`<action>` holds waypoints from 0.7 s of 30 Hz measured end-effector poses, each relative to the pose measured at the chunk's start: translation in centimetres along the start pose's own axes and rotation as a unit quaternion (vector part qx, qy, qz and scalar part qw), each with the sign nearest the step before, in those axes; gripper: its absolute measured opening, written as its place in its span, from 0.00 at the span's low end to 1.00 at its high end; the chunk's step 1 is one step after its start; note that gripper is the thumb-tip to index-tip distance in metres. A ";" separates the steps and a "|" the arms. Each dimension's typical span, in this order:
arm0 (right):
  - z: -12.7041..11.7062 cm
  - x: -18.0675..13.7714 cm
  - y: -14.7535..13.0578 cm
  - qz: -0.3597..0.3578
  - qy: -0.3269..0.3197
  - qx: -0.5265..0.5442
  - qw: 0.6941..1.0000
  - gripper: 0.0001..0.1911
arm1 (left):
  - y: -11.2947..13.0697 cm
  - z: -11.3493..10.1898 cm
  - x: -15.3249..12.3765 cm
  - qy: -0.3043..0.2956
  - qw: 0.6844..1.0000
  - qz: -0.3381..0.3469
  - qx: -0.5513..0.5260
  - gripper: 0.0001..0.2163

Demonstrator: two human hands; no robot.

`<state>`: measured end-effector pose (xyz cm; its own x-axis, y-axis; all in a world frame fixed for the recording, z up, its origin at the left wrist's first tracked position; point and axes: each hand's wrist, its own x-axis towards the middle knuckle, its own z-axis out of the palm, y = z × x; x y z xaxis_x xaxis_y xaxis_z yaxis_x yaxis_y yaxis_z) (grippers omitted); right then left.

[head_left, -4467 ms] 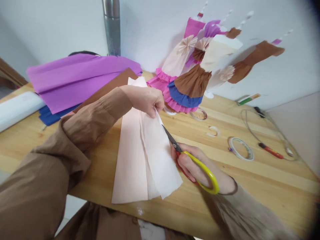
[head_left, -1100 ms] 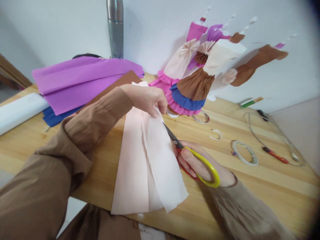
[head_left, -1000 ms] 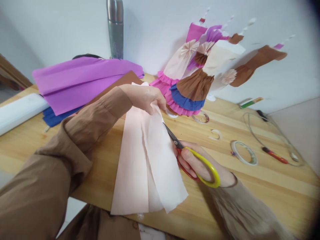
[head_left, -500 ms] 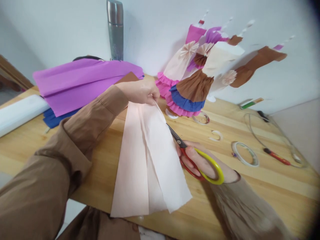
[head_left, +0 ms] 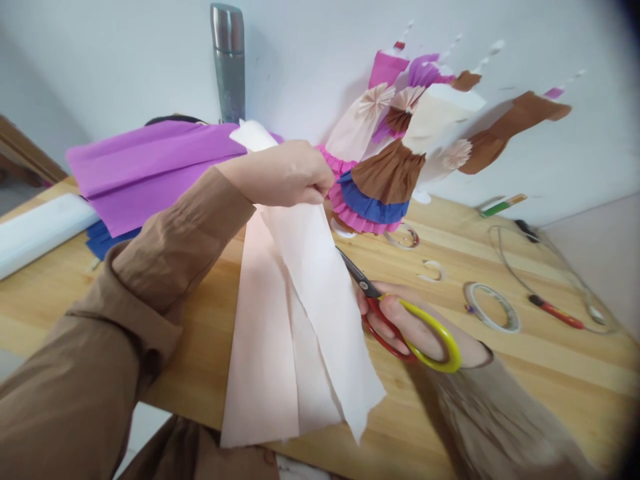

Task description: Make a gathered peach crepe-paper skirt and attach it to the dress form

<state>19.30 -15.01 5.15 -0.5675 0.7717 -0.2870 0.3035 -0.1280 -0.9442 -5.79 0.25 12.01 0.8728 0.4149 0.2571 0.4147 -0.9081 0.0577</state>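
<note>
A long pale pink sheet of crepe paper [head_left: 265,333], folded in overlapping layers, lies over the near edge of the table. My left hand [head_left: 295,175] is closed on its upper end, and a whitish end of the paper sticks up behind the wrist. My right hand [head_left: 400,320] holds scissors [head_left: 433,343] with one yellow and one red handle loop. Their dark blades look closed together and point up and left at the paper's right edge. The blade tip is close to that edge; whether it touches cannot be told.
Purple paper [head_left: 160,167] and a white roll [head_left: 45,227] lie left. A steel flask [head_left: 229,63] stands at the wall. Paper dresses [head_left: 390,177] on stands are at the back. Tape rings [head_left: 493,308] and a red-handled tool with a cable [head_left: 555,312] lie right.
My left hand has pulled the paper's top layer up and left, and a whitish end now shows behind the wrist. The scissors have shifted slightly right and down.
</note>
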 end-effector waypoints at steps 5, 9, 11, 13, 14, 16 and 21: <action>0.0 -0.1 -0.2 0.002 0.006 -0.014 1.000 0.25 | -0.7 0.7 0.1 -0.044 0.999 -0.008 0.001 0.09; -0.1 -0.2 -0.2 0.000 0.000 -0.026 1.000 0.25 | -0.3 -0.1 -0.1 -0.059 0.997 -0.039 -0.029 0.08; -0.1 -0.2 -0.1 0.000 0.002 -0.023 1.000 0.25 | -0.3 -0.2 -0.2 -0.068 0.995 -0.044 -0.050 0.09; -0.1 -0.1 -0.1 -0.001 0.004 -0.018 1.000 0.24 | -0.3 0.0 -0.3 -0.068 0.993 -0.050 -0.086 0.08; -0.1 0.0 -0.1 -0.003 0.003 -0.016 1.000 0.24 | -0.4 0.2 -0.3 -0.068 0.990 -0.052 -0.109 0.07; -0.1 0.0 -0.1 -0.009 0.001 -0.013 1.000 0.23 | -0.7 0.6 -0.4 -0.077 0.985 -0.054 -0.148 0.08; -0.1 0.0 -0.2 -0.018 0.003 -0.006 1.000 0.23 | -1.0 1.1 -0.3 -0.107 0.976 -0.040 -0.185 0.07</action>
<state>19.35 -14.93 5.37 -0.5735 0.7795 -0.2521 0.2921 -0.0930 -0.9519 -6.14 1.08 10.79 0.8913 0.4522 0.0331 0.3973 -0.8143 0.4232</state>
